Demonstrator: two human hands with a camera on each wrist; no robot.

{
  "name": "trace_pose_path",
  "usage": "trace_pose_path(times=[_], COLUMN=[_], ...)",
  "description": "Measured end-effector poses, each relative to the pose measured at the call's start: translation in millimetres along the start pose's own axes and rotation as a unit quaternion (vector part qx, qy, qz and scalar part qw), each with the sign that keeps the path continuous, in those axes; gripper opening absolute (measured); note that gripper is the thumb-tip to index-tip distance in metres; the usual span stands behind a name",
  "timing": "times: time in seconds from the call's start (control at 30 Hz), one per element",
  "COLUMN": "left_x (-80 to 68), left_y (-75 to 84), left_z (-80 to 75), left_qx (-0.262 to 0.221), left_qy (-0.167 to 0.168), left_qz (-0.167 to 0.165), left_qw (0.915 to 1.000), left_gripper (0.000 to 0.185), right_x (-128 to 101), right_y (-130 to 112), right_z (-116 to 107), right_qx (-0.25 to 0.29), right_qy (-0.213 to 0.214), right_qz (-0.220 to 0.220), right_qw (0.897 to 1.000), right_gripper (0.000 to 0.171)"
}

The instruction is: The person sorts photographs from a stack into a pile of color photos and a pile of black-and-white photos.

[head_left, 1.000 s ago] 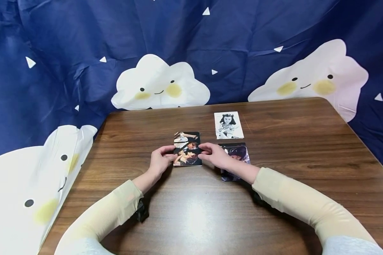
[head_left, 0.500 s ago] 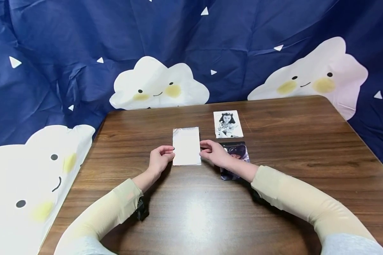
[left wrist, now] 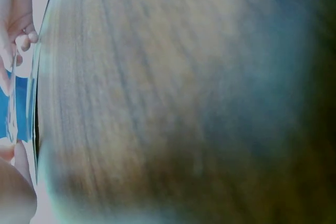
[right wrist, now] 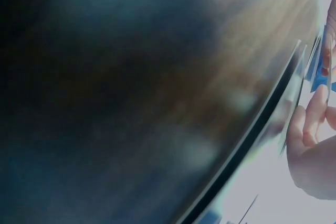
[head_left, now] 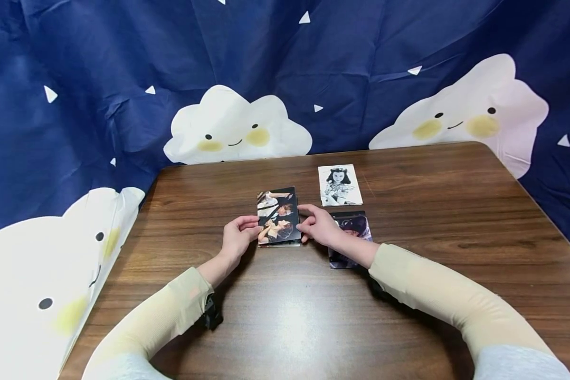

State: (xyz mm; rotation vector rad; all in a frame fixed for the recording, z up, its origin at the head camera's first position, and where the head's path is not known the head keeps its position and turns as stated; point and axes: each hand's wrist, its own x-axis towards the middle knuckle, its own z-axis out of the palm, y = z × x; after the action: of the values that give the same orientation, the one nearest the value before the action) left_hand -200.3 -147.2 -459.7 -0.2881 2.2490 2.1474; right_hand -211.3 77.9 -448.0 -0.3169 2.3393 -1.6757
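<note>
Both hands are on one photo card (head_left: 278, 219), the two-person shot turned sideways: left hand (head_left: 237, 237) pinches its left edge, right hand (head_left: 320, 227) pinches the right. Wrist views catch it edge-on between the fingertips, raised off whatever lies below. Head view: a strip of lower card (head_left: 280, 245) peeks out along the near edge, between the hands; can't tell how many are under there. Tight side is the right: a dark purple photo (head_left: 343, 262) sits beneath the right hand and wrist, partly covered, and a black-and-white portrait card (head_left: 340, 186) is just beyond that hand. Wood-grain tabletop (head_left: 456, 221) gives wide room past the right wrist and toward the person; its left edge runs closer to the left hand. Far edge is beyond both hands, navy cloud-print backdrop (head_left: 266, 47) behind.
</note>
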Motion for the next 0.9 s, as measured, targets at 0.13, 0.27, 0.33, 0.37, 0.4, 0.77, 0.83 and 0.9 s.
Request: trace_pose_path(times=[0.13,0.27,0.33,0.37,0.4,0.77,0.83,0.9], left_x=[-1.3,-2.3,-3.2,-3.7,-4.2,-8.6,-10.4,-12.4], left_y=[-1.1,-3.2,-3.4,-3.3,-3.2,7.0,9.9,12.6], left_z=[1.2,1.9,2.1,2.2,2.3,14.2,18.4,23.2], left_qx=[-0.013,-0.023,-0.026,-0.028,-0.030,-0.027,-0.035,-0.042], left_qy=[-0.006,-0.015,-0.017,-0.018,-0.020,-0.048,-0.054,-0.060], left_qz=[0.002,0.003,0.004,0.005,0.007,0.015,0.015,0.013], left_qw=[0.9999,0.9996,0.9995,0.9994,0.9993,0.9984,0.9978,0.9972], left_gripper=[0.026,0.032,0.036,0.039,0.041,0.045,0.046,0.046], right_x=[1,0,-1,-1,-1,-16,-19,-21], right_y=[0,-2,-3,-4,-4,-11,-11,-10], right_z=[-2,-4,-5,-5,-6,-25,-30,-35], right_qx=[0.026,0.038,0.039,0.038,0.039,-0.015,-0.020,-0.014], right_qy=[-0.002,0.001,0.001,0.000,-0.001,-0.011,-0.011,-0.008], right_qz=[0.012,0.009,0.008,0.009,0.012,-0.022,-0.039,-0.047], right_qw=[1.000,0.999,0.999,0.999,0.999,1.000,0.999,0.999], right_gripper=[0.056,0.057,0.058,0.058,0.059,0.061,0.060,0.061])
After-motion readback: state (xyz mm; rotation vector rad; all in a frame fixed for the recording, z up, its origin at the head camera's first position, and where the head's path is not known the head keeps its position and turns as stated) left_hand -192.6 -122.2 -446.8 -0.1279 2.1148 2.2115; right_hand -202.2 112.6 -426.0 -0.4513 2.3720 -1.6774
